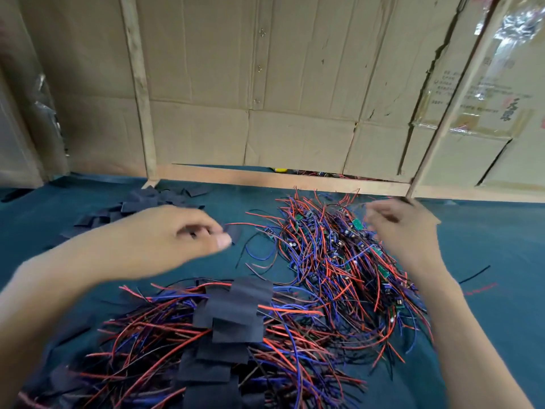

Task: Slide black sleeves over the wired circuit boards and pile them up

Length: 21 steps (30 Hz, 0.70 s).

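Head view: left hand pinches a black sleeve between thumb and curled fingers, just above the green table. Right hand, blurred, hovers over the heap of bare wired circuit boards, fingers bent; whether it holds anything cannot be told. Loose sleeves lie beyond the left hand. Sleeved boards are piled nearest the viewer. Cardboard wall stands behind.

The flat table cloth is dark teal. The thin tangled wires are red, blue and black. The small circuit boards are green. The soft fabric sleeves are black. The corrugated cardboard wall is plain brown.
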### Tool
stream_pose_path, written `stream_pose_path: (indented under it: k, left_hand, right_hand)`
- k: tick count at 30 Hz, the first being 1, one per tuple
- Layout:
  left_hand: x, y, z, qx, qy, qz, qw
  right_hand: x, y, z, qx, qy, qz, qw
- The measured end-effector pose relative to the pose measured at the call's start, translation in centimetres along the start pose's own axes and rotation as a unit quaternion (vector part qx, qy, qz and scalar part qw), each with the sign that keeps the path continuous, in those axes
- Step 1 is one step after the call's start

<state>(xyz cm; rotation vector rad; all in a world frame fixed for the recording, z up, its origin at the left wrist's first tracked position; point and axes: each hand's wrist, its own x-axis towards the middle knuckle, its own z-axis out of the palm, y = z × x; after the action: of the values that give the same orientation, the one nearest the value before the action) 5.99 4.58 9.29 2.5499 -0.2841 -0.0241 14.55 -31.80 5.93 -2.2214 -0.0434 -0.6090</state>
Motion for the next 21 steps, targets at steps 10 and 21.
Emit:
stream_pose_path:
  k: [10, 21]
  left_hand:
    - [4.5, -12.5, 6.0, 0.178, 0.063, -0.199, 0.962]
    - [5.1, -10.9, 6.7, 0.234, -0.028, -0.047, 0.971]
  right_hand:
    - [0.4, 4.2, 6.4, -0.236, -0.26, 0.015, 0.936]
    - [0.7, 3.8, 5.4, -0.235, -0.241, 0.023, 0.941]
